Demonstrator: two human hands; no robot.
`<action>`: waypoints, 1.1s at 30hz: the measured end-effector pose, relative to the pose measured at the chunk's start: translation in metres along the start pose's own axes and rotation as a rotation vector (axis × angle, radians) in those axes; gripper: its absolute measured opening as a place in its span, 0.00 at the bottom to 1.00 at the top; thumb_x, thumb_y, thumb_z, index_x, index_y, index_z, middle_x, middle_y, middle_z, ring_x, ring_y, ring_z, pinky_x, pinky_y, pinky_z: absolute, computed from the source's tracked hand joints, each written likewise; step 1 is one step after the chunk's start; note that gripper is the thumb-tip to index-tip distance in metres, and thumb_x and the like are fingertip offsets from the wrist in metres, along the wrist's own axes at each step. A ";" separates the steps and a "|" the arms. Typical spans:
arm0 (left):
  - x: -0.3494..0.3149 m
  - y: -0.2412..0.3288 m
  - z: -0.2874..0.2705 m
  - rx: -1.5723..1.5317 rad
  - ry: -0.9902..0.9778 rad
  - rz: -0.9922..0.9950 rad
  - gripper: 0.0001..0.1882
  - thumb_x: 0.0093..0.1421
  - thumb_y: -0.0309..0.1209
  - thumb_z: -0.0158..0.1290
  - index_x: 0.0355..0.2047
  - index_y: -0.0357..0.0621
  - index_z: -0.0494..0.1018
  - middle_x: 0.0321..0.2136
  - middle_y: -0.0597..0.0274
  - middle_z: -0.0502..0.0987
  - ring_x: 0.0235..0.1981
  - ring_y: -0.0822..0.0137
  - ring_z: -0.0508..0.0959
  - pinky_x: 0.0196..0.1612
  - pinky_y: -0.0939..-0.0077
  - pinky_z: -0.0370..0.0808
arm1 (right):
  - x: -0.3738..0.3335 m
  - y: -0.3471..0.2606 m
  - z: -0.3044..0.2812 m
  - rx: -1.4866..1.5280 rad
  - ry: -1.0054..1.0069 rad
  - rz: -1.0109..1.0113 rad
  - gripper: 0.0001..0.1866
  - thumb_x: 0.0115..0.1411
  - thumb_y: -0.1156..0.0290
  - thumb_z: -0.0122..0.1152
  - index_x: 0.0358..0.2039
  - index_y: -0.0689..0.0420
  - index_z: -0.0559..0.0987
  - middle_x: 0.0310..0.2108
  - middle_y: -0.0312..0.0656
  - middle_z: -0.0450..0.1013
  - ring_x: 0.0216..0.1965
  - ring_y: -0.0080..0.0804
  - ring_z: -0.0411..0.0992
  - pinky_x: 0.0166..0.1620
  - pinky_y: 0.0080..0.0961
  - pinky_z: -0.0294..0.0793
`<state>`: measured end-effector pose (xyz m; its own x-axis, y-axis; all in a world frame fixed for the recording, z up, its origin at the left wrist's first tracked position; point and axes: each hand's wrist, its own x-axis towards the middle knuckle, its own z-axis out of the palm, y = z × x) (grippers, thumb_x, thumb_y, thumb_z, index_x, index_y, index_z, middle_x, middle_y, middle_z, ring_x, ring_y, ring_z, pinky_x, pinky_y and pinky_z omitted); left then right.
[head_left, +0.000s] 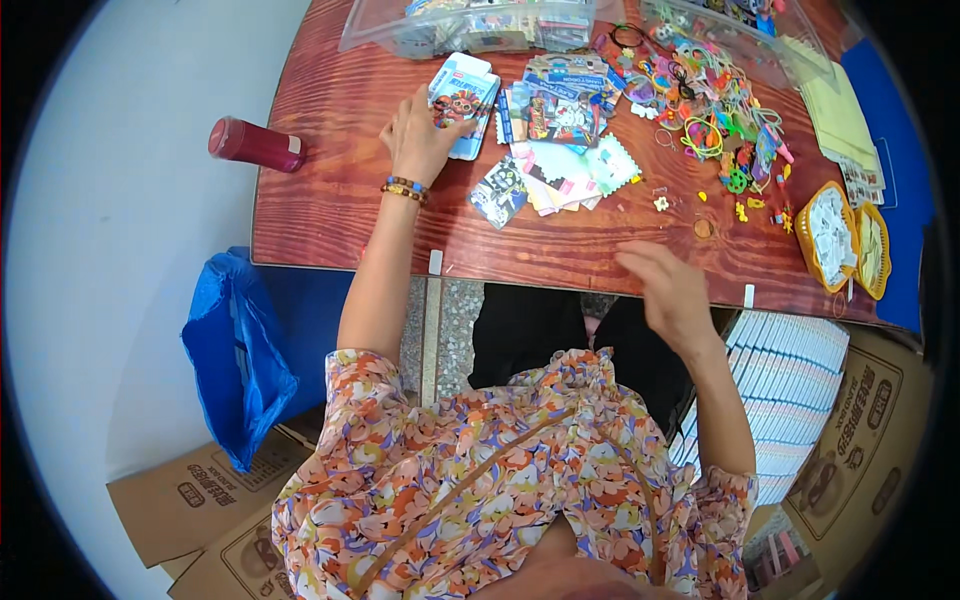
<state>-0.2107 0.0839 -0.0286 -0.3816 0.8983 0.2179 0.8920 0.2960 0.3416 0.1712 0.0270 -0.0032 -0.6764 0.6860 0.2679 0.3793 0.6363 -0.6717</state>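
My left hand (420, 138) grips a flat light-blue and white cardboard box (482, 105) with a printed cartoon picture, lying on the table. Its fingers lie along the box's left side and the thumb crosses its lower front. Just right of the box is a loose pile of printed packets (565, 115). Below that pile lie pale printed paper cards (575, 172) and a dark patterned square card (499, 192). Near the table's front edge hovers my right hand (670, 295), empty, its fingers loosely stretched to the left.
Small colourful plastic trinkets (705, 110) spread over the right of the wooden table (330, 200). Clear bins (490, 40) stand at the back. A red bottle (255, 145) lies at the left, yellow baskets (812, 240) sit at the right. A blue bag (235, 350) and cartons (215, 490) are below.
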 end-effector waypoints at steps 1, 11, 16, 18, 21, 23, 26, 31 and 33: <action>-0.001 -0.001 -0.003 -0.004 0.005 0.002 0.49 0.47 0.53 0.67 0.61 0.34 0.63 0.51 0.47 0.74 0.53 0.52 0.73 0.61 0.46 0.56 | 0.005 -0.003 0.003 0.001 -0.052 -0.015 0.21 0.52 0.86 0.50 0.47 0.58 0.77 0.48 0.50 0.76 0.48 0.48 0.76 0.50 0.33 0.77; -0.111 0.079 -0.041 -0.235 -0.009 0.481 0.52 0.47 0.38 0.69 0.67 0.35 0.54 0.57 0.46 0.67 0.62 0.50 0.65 0.68 0.43 0.51 | 0.111 0.012 -0.004 0.901 0.062 0.344 0.17 0.65 0.74 0.55 0.54 0.64 0.74 0.44 0.41 0.77 0.46 0.23 0.75 0.45 0.22 0.76; -0.130 0.103 -0.027 -0.212 -0.043 0.438 0.54 0.44 0.39 0.70 0.67 0.34 0.54 0.57 0.46 0.66 0.60 0.49 0.66 0.66 0.41 0.52 | 0.104 0.016 0.002 0.858 -0.142 0.297 0.17 0.65 0.75 0.55 0.54 0.65 0.74 0.39 0.35 0.78 0.37 0.15 0.75 0.40 0.16 0.75; -0.131 0.110 -0.025 -0.172 -0.007 0.499 0.53 0.42 0.39 0.72 0.64 0.32 0.57 0.54 0.46 0.68 0.55 0.49 0.69 0.59 0.46 0.62 | 0.096 0.015 0.001 0.811 -0.125 0.303 0.17 0.66 0.75 0.55 0.54 0.65 0.74 0.38 0.35 0.78 0.37 0.15 0.75 0.40 0.16 0.74; -0.133 0.117 -0.026 -0.332 -0.070 0.383 0.48 0.42 0.38 0.72 0.61 0.34 0.61 0.50 0.47 0.71 0.48 0.50 0.74 0.51 0.56 0.72 | 0.091 0.018 -0.002 0.769 -0.085 0.327 0.16 0.66 0.74 0.55 0.54 0.63 0.74 0.39 0.36 0.78 0.38 0.16 0.75 0.41 0.17 0.75; -0.132 0.118 -0.026 -0.334 -0.052 0.349 0.46 0.42 0.38 0.72 0.59 0.34 0.64 0.47 0.48 0.73 0.45 0.51 0.76 0.46 0.59 0.74 | 0.088 0.020 -0.002 0.770 -0.065 0.351 0.15 0.67 0.74 0.54 0.53 0.63 0.74 0.40 0.37 0.78 0.40 0.17 0.75 0.42 0.19 0.76; -0.131 0.118 -0.021 -0.391 -0.005 0.293 0.41 0.43 0.38 0.73 0.55 0.36 0.68 0.42 0.49 0.76 0.41 0.52 0.79 0.40 0.62 0.77 | 0.071 0.015 0.003 0.748 0.409 0.293 0.12 0.64 0.73 0.60 0.47 0.63 0.75 0.43 0.42 0.76 0.48 0.29 0.74 0.45 0.24 0.76; -0.134 0.137 -0.010 -0.526 0.002 0.233 0.37 0.43 0.37 0.73 0.52 0.35 0.70 0.38 0.48 0.79 0.39 0.51 0.80 0.39 0.63 0.78 | 0.045 0.004 0.034 0.639 0.453 0.201 0.17 0.61 0.82 0.61 0.51 0.65 0.73 0.46 0.42 0.73 0.48 0.27 0.74 0.46 0.23 0.77; -0.135 0.144 -0.007 -0.648 -0.095 0.114 0.35 0.44 0.37 0.72 0.50 0.36 0.71 0.39 0.48 0.79 0.38 0.50 0.81 0.40 0.63 0.78 | 0.044 0.009 0.041 0.850 0.396 0.292 0.19 0.61 0.83 0.60 0.53 0.65 0.74 0.45 0.40 0.72 0.47 0.25 0.74 0.45 0.22 0.78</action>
<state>-0.0323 0.0034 -0.0027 -0.2437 0.9460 0.2138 0.5884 -0.0311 0.8080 0.1189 0.0486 -0.0258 -0.3086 0.9435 0.1204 -0.1878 0.0637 -0.9801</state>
